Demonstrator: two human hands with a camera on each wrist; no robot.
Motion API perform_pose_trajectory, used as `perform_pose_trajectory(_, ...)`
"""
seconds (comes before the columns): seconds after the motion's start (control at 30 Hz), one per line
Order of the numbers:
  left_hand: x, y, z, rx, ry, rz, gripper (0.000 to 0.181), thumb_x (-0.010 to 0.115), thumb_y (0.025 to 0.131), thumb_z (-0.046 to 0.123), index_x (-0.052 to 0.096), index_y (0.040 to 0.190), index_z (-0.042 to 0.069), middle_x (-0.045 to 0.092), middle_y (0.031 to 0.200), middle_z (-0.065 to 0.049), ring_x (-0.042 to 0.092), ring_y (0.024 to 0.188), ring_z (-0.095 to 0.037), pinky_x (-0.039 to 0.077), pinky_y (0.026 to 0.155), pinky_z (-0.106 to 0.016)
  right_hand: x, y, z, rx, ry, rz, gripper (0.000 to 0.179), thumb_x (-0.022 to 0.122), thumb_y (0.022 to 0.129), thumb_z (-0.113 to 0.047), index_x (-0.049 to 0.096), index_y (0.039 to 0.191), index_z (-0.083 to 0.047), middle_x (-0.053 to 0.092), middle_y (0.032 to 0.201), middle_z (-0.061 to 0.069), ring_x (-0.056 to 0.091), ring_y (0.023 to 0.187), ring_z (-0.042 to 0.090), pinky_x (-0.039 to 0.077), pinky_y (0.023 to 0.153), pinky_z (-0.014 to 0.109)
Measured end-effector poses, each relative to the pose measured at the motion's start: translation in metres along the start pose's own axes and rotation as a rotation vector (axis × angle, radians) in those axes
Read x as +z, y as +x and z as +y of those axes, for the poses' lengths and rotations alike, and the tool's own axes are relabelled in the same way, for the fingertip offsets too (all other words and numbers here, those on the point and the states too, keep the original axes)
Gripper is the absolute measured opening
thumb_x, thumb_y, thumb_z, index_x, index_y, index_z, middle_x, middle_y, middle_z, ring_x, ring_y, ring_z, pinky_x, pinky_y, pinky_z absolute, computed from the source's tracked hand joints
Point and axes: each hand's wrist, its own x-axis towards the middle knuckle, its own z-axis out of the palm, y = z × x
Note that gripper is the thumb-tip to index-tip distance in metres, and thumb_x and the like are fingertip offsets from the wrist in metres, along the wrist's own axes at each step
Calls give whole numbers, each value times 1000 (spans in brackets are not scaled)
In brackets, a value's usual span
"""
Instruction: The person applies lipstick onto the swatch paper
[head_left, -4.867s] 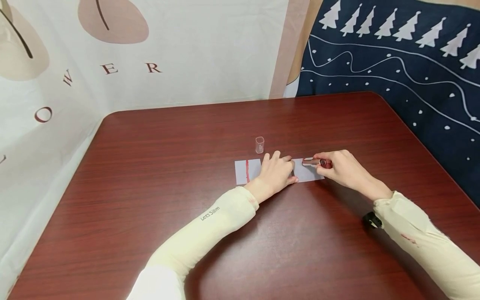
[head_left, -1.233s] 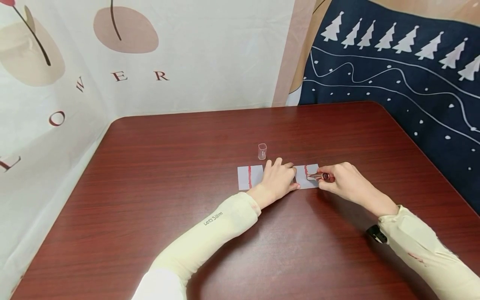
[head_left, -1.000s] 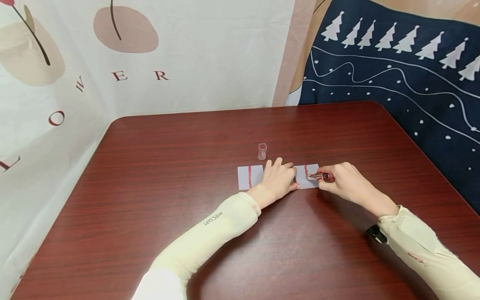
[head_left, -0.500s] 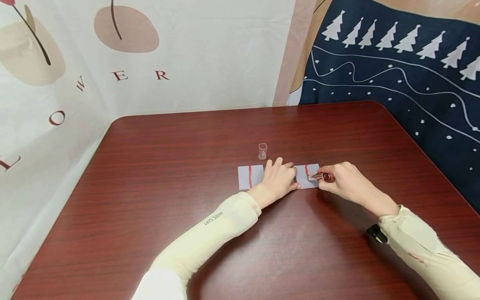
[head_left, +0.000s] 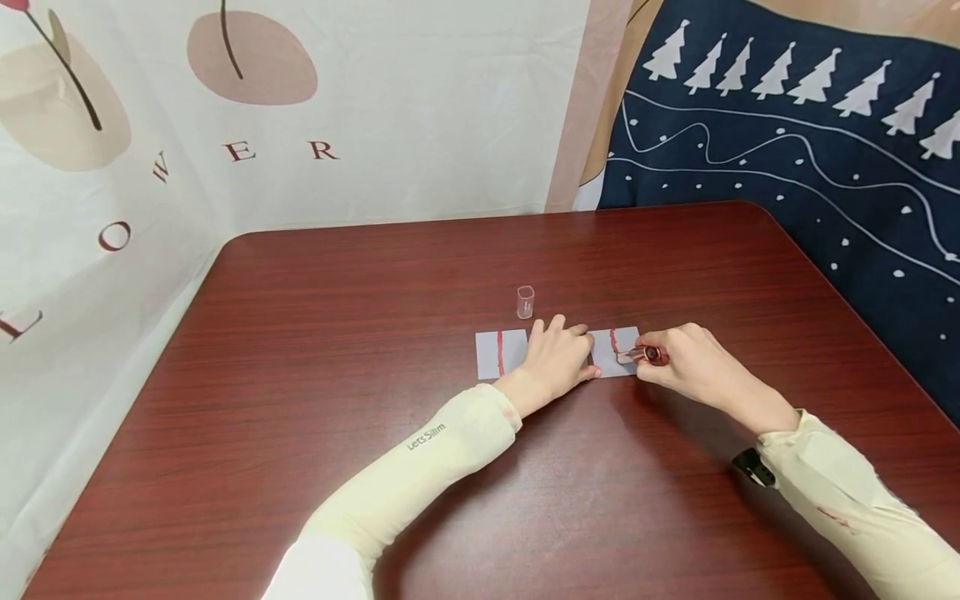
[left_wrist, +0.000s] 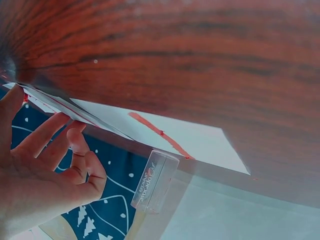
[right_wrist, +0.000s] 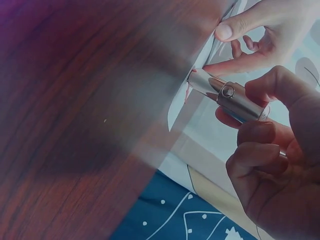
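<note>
My right hand (head_left: 697,367) grips a metallic lipstick (right_wrist: 242,102) between thumb and fingers. The lipstick's tip touches the white paper on the right (head_left: 604,360), where a short red streak (head_left: 613,338) runs down from the top edge. My left hand (head_left: 553,357) presses on the paper with its fingers spread, covering the middle. White paper on the left (head_left: 487,354) carries a full red stripe (head_left: 500,354). Whether both parts are one sheet is hidden, though layered edges show in the left wrist view. A clear lipstick cap (head_left: 525,302) stands upright behind the papers.
The dark red wooden table (head_left: 360,300) extends around the papers. White printed cloth (head_left: 420,108) hangs behind and to the left; dark blue cloth with trees (head_left: 750,142) hangs on the right. A black wristband (head_left: 752,468) sits on the right wrist.
Since the earliest frame, the lipstick has moved down the right paper from near its top edge, and a red streak has appeared behind it. The left hand stays on the paper.
</note>
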Motion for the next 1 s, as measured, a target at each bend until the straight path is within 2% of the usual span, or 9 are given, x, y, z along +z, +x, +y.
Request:
perform_pose_trajectory(0.6,8,5,14,31,-5,-18,41,58,85,54,66,114,25,54,130,7,47,106,-19,34,75,-37,-1,-17,3,53,0,-22,10,64,71,-9,66,80,-8,46,55,-11,37,49,5,32,47,25)
perform_pose_trajectory(0.83,8,3,6,12,10,17,41,60,84,53,67,112,24,56,127,7,49,103,-20,35,74,-37,1,-7,1,33,16,-32,1,65,73,-10,64,74,-11,45,54,-10,36,47,6,31,45,25)
perform_pose_trajectory(1.0,4,4,0,8,-5,36,43,62,84,51,67,114,21,57,127,5,49,102,-21,35,74,-37,-1,0,1,17,1,-13,2,64,71,-11,62,71,-10,42,52,-9,35,47,6,29,44,26)
